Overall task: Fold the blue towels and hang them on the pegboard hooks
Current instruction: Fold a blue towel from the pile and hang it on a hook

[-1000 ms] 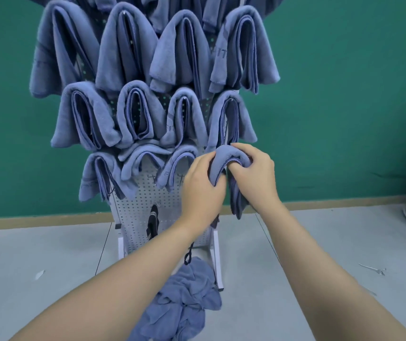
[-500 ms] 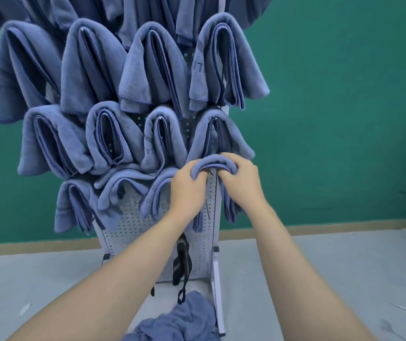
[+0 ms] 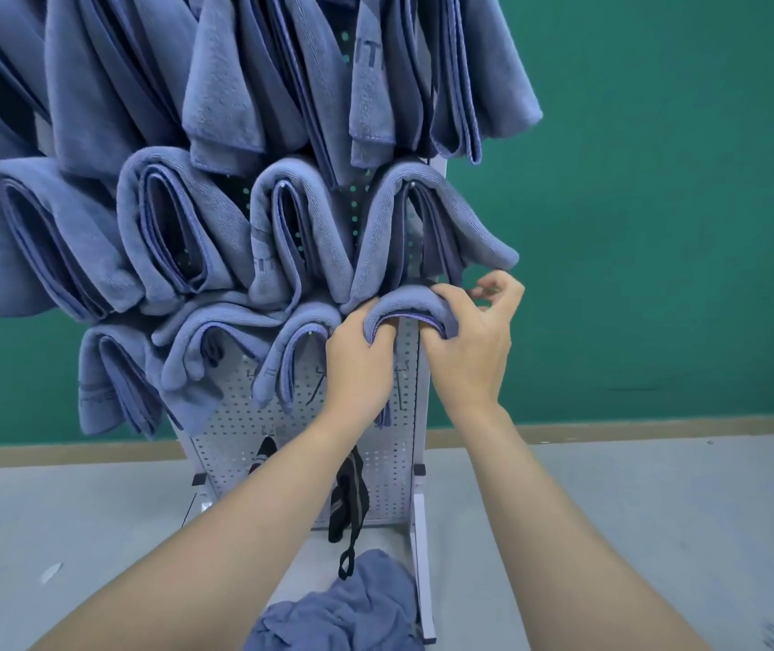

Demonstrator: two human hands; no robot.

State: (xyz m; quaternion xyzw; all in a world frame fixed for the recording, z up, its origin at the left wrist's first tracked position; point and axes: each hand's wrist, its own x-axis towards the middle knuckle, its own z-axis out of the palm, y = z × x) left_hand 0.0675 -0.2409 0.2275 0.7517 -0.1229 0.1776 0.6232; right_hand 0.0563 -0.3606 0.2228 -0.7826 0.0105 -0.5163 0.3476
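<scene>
Blue folded towel (image 3: 406, 305) arches at the pegboard (image 3: 371, 467) right edge, pinched by left hand (image 3: 359, 364) and right hand (image 3: 469, 350). Hung towels (image 3: 178, 237) fill the rows above and beside it; a crumpled pile (image 3: 352, 608) waits below.

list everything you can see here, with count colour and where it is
folded towel being hung: one, blue, bottom row at the pegboard's right edge, gripped by both hands
hung towels: many, blue, in rows over the pegboard; the top ones are cut off, so no exact count
pegboard: one, white, perforated, standing on the floor
loose towel pile: one heap, blue, on the floor at the pegboard's foot
black straps: black, hanging low on the pegboard; count unclear
wall: green, behind the pegboard
floor: grey
left hand: grips the towel's left side
right hand: grips its right side
</scene>
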